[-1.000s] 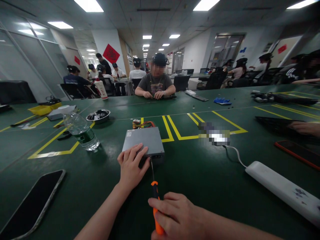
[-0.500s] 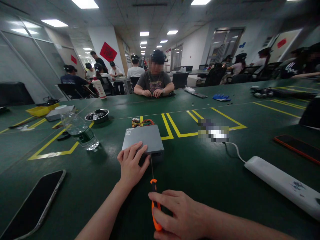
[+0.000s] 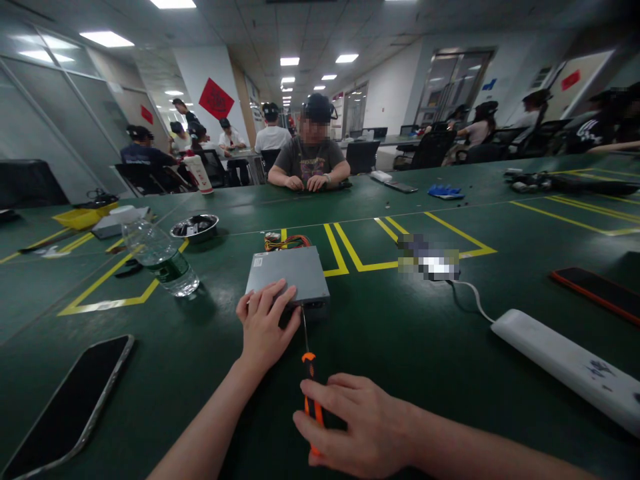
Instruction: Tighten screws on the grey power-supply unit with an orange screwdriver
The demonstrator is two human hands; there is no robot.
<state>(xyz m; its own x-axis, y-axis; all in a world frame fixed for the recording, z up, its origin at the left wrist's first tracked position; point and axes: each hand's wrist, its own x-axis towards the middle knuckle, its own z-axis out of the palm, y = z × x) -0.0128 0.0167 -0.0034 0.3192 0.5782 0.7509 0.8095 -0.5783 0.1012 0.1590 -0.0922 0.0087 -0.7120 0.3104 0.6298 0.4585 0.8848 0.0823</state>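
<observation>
Head: screwdriver lengthwise, tip forward at box

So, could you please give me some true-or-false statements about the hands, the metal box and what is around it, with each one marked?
1. The right hand holds an orange-and-black screwdriver. True.
2. The left hand rests on the gray metal box. True.
3. The screwdriver's shaft points away from the box. False: it reaches up to the box's near side.
4. Coloured wires lie at the box's far side. True.
5. Nothing stands to the left of the box. False: a clear bottle with a green label stands there.
</observation>
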